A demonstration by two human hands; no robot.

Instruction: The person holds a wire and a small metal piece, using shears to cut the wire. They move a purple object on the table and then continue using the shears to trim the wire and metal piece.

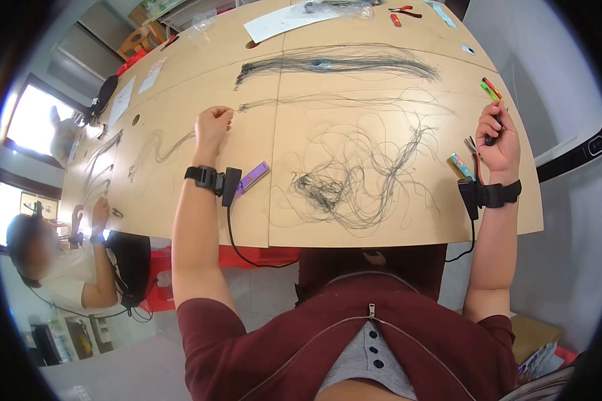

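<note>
My left hand (214, 129) is closed in a pinch at the knotted left end of a few thin dark strands (328, 100), which stretch across the table to the right. What lies between the fingertips is too small to see fully. My right hand (500, 142) is closed around a slim black object (491, 136); its kind is partly hidden by the fingers. Just beyond that hand are a red and green item (491, 89) and, beside the wrist, red-handled pliers (476, 160). A loose tangle of dark strands (321, 190) spreads between my arms.
A thicker strand bundle (321, 65) lies farther back on the wooden table (354, 237). A purple lighter-like item (253, 177) is beside my left wrist, a colourful one (460, 165) by my right. White paper (287, 23) lies at the back. Another person (67, 267) works at left.
</note>
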